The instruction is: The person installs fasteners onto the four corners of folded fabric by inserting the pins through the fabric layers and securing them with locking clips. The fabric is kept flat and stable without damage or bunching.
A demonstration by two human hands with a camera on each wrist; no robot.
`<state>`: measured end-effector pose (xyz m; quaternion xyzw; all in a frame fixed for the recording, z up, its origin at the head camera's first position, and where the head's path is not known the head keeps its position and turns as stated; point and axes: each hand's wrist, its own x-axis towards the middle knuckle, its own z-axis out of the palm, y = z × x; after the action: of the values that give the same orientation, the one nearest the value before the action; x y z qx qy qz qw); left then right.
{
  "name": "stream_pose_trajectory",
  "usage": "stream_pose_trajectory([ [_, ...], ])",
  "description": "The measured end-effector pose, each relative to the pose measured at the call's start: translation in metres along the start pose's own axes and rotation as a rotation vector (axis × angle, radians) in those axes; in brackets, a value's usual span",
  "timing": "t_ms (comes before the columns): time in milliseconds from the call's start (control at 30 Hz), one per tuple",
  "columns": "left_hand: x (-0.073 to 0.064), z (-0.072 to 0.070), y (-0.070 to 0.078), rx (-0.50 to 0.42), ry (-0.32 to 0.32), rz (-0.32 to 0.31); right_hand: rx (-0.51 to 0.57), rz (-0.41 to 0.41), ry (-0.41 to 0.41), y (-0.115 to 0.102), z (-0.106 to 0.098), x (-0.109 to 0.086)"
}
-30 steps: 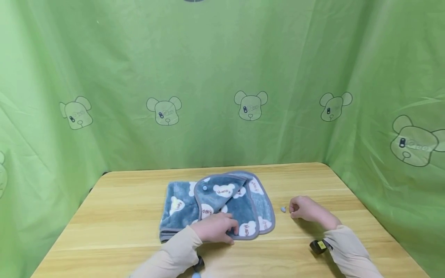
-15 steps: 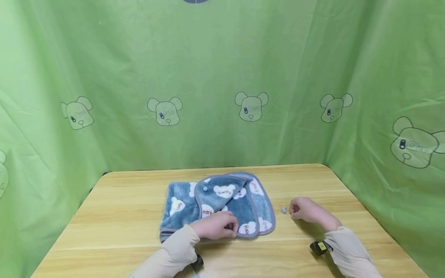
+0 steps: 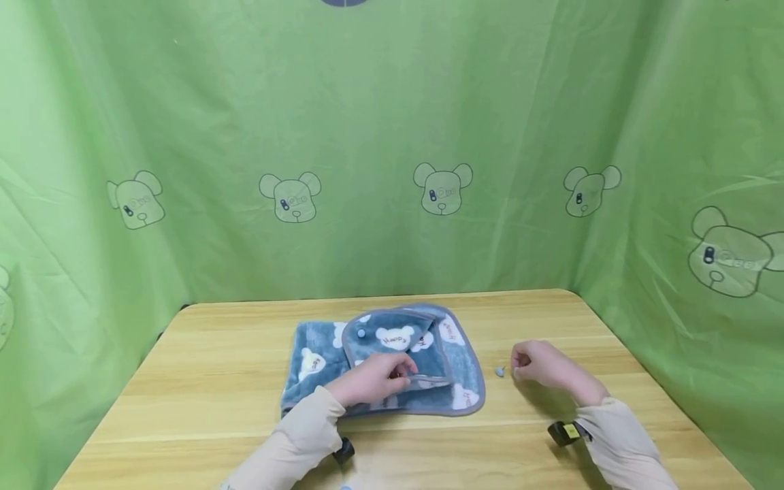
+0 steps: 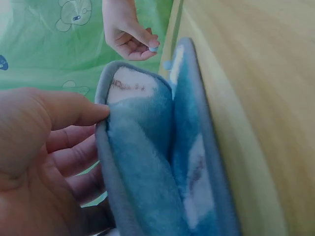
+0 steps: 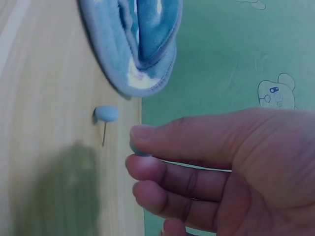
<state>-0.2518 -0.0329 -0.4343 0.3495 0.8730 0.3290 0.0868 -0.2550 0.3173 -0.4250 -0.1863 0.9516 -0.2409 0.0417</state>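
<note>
A folded blue fleece blanket (image 3: 312, 367), with white bear-head patches and grey binding, lies mid-table. My left hand (image 3: 382, 374) pinches the bound edge of an upper layer between thumb and finger. In the left wrist view that layer (image 4: 133, 108) stands raised off the one below. A round pale blue head (image 3: 361, 333) sits on the blanket's folded-back flap. To the right, my right hand (image 3: 542, 367) pinches a small blue cap (image 5: 140, 149), partly covered by thumb and fingertip. Just left of that hand, a blue-headed pin (image 5: 107, 113) lies on the table, its thin shaft exposed.
The wooden table (image 3: 202, 381) meets green curtains (image 3: 367, 245) with bear drawings at the back and sides. Black devices are worn at both wrists, the right one (image 3: 563, 433) close to the tabletop. A bit of pale blue (image 3: 346, 487) shows at the bottom edge.
My left hand has taken the blanket's near edge in a pinch and lifted it up and away from me, baring the layer beneath. The right hand and the pin have barely moved.
</note>
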Motion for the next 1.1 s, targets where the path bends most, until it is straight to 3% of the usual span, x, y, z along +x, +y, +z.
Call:
stream_pose_trajectory([
  [333,0.006,-0.007,0.004,0.005,0.132,0.025,0.018,-0.055,0.109,-0.025,0.003,0.010],
  [600,0.014,-0.015,0.009,-0.012,0.223,0.020,0.069,-0.178,0.289,-0.050,0.013,0.019],
  [933,0.013,-0.024,0.001,-0.040,0.298,-0.019,0.164,-0.230,0.505,-0.078,0.031,0.034],
  [1100,0.011,-0.029,-0.002,-0.064,0.333,-0.025,0.240,-0.349,0.555,-0.093,0.045,0.037],
])
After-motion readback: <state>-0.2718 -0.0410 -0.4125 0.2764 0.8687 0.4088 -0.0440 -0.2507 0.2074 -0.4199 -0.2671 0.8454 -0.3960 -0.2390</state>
